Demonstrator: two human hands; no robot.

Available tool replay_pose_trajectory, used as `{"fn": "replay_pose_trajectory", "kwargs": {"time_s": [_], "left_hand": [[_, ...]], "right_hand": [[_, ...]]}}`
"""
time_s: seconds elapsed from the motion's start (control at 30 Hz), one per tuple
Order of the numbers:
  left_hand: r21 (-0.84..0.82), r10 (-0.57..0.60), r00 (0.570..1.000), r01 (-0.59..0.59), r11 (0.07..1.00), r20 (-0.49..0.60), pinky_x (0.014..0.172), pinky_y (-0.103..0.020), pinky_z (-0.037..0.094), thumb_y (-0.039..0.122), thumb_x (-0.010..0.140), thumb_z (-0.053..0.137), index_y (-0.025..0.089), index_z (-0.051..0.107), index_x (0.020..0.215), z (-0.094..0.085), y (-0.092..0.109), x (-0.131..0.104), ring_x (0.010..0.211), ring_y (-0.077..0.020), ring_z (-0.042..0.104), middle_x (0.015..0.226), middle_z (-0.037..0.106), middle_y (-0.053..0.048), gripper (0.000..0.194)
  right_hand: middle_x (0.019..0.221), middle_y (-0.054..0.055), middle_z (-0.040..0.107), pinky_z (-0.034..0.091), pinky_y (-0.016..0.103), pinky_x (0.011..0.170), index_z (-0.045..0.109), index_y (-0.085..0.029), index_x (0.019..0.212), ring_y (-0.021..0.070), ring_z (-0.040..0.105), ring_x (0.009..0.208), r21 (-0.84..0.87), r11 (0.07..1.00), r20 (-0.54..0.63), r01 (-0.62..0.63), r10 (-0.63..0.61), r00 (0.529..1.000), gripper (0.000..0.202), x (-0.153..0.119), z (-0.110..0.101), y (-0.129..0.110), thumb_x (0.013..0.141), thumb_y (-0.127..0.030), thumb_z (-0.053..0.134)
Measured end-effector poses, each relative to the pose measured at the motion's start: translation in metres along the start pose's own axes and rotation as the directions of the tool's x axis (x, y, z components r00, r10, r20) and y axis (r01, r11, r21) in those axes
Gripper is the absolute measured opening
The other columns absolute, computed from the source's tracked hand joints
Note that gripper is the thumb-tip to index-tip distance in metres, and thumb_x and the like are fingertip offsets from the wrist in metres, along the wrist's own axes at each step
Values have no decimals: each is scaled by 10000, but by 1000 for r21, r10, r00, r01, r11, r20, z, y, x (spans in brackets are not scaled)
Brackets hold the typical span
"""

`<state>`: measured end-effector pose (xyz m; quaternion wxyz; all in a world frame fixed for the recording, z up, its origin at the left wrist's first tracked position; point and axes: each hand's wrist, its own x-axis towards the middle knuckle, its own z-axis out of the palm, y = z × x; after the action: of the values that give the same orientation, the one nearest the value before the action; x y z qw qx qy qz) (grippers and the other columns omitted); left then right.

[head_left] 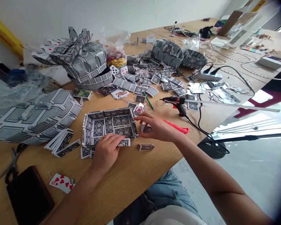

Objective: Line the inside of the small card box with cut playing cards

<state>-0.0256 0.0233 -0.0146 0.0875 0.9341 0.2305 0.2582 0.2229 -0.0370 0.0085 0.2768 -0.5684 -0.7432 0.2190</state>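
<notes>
A shallow open tray built of playing cards [110, 121] lies on the wooden table, patterned backs facing in. My left hand [107, 148] rests on its near edge, fingers wrapped over the wall, a ring on one finger. At the tray's right side is my right hand [151, 126], its fingers curved at the corner; a folded card [146, 128] shows under the palm, and I cannot make out what the fingertips touch. Another folded card [146, 147] stands below this hand. Loose cards [85, 152] stick out beneath the tray's near edge.
A glue gun [178, 104], green pencil [148, 101] and red strip [176, 126] lie to the right. Card-built shapes [39, 115] stand left and behind. Scissors [12, 164], a black case [29, 195] and a ten of hearts [62, 182] are front left. Cables hang at right.
</notes>
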Motion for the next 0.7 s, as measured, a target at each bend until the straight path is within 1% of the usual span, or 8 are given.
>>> {"fn": "replay_pose_trajectory", "kwargs": {"time_s": [0.07,0.13,0.23,0.37,0.5,0.6,0.7], "left_hand": [[-1,3,1000,-3,1000,-7,831,-362,539,-3,833,498,177,676,1047,1,0,0,913,-209,656,987,742,-45,332],[-5,12,1000,-12,1000,-12,836,-365,538,-4,830,514,168,675,1047,1,-1,0,910,-210,652,989,741,-44,320],[-6,23,1000,-23,1000,-13,828,-365,536,-19,817,523,156,675,1045,1,-1,0,911,-216,648,986,739,-46,325],[-4,21,1000,-21,1000,-12,822,-362,533,-19,818,524,152,675,1047,0,-2,0,913,-219,645,985,738,-50,323],[-4,26,999,-26,1000,-20,826,-362,532,-8,825,528,149,674,1044,0,-2,0,912,-217,645,982,738,-50,306],[2,36,999,-36,999,-21,826,-359,529,1,833,527,156,674,1041,1,-2,0,904,-214,647,979,741,-46,298],[9,36,999,-35,999,-30,819,-359,528,-5,829,523,157,673,1037,1,-2,0,900,-214,645,973,740,-44,303]], "right_hand": [[1217,116,559,540,421,897,488,-208,1326,223,614,1016,8,1000,8,5,-5,1000,606,0,0,-1,790,-353,730],[1194,108,584,543,414,885,485,-208,1315,219,622,1006,27,1000,-3,-8,8,1000,579,-2,1,-2,802,-345,716],[1136,89,613,541,393,871,505,-205,1277,210,625,988,41,999,-18,-18,19,1000,518,-3,3,-2,807,-308,697],[1095,80,610,524,385,888,519,-193,1240,214,611,995,6,1000,-40,-17,17,999,504,-2,4,-3,765,-234,683],[1112,95,591,522,385,883,499,-180,1240,220,608,993,-24,1000,-60,-17,15,998,526,-4,9,-5,736,-177,647],[1112,102,586,520,399,890,480,-186,1250,229,608,997,-24,1000,-71,-16,15,997,533,-7,12,-7,739,-175,629],[1169,124,568,512,416,913,486,-176,1267,245,591,1045,-48,999,-74,-1,-3,997,548,-9,9,-11,738,-177,630]]}}
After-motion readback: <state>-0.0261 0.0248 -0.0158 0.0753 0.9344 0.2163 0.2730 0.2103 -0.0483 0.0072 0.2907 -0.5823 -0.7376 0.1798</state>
